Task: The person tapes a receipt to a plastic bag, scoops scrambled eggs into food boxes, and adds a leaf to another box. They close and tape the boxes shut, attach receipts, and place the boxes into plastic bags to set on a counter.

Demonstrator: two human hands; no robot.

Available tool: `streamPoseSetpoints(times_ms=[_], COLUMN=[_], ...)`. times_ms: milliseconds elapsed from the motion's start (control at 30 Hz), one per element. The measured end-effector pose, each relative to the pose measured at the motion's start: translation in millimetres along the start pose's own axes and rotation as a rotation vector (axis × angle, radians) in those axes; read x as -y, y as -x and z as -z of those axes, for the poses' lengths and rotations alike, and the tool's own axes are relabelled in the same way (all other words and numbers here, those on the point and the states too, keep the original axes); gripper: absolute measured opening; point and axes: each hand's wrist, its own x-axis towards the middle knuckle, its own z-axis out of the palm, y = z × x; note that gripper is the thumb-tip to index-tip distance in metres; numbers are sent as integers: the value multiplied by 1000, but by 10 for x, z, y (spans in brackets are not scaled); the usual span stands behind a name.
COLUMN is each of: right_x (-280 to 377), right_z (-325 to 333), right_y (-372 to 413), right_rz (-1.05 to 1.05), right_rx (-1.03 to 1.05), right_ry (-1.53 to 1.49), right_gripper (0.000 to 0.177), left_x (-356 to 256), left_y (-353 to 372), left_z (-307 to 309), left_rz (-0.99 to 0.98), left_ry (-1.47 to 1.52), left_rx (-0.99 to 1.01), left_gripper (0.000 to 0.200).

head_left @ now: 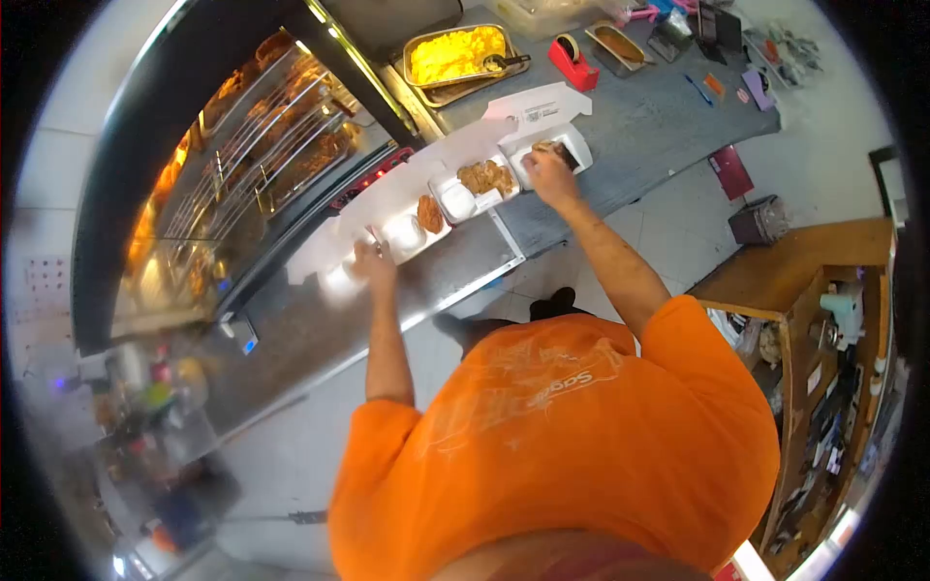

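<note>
Orange shirt (591, 426) nearest the lens; both hands at a row of open white boxes (582, 145).
Right hand (552, 182): fingers bent down into the rightmost box, at a dark brown food piece (563, 152); whether they grip it cannot be told. Left hand (373, 261): blurred over the row's left end, partly curled; hold unclear. Between the hands: fried pieces (484, 178) in the middle box, a reddish-brown piece (429, 214) beside a white bundle (405, 232) farther left. A raised lid (538, 108) stands between the rightmost box and the red tape dispenser (578, 70). Lit display case (97, 242) crowds the left side; yellow food (455, 55) lies beyond the boxes, blue pen (697, 89) well apart on the grey counter (639, 131).
</note>
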Motion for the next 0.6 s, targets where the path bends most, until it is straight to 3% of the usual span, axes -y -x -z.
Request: streamPoseSetpoints(times_ms=[67,100,133,167,267,333,400,467,533,600], right_x=[-430,-554,-670,-830,-1317,-1551,-1766,-1904,-2042,-2006], right_z=[145,353,550,622,781,815,810,732,536,541], right_y=[32,75,105,118,89,38,-104,-195,-216,-355], right_rz=[57,-17,-87,-80,-306,-338,-361,-424,-371,-274], right_rx=[-253,-233,-214,-210,-185,-197,-208,-3,26,89], right_ry=[-186,-73,41,34,142,138,133,-187,-183,-165], right_gripper=[27,25,23,23,27,31,35,42,46,48], left_x=[-217,-319,-872,-1215,-2018,-2474,-2783,-3096,-3584,-3603], left_y=[-26,62,245,315,408,347,138,118,127,32], left_z=[-97,-149,84,163,118,-46,-347,-500,-395,-636], left_rz=[60,90,79,86,-65,-254,-302,-332,-340,-293], left_ry=[-24,-33,-145,-151,-7,58,153,249,-151,-226], left_rx=[-160,-239,-380,-386,-221,-80,21,128,13,-1], left_gripper=[43,47,51,51,46,43,41,39,40,42])
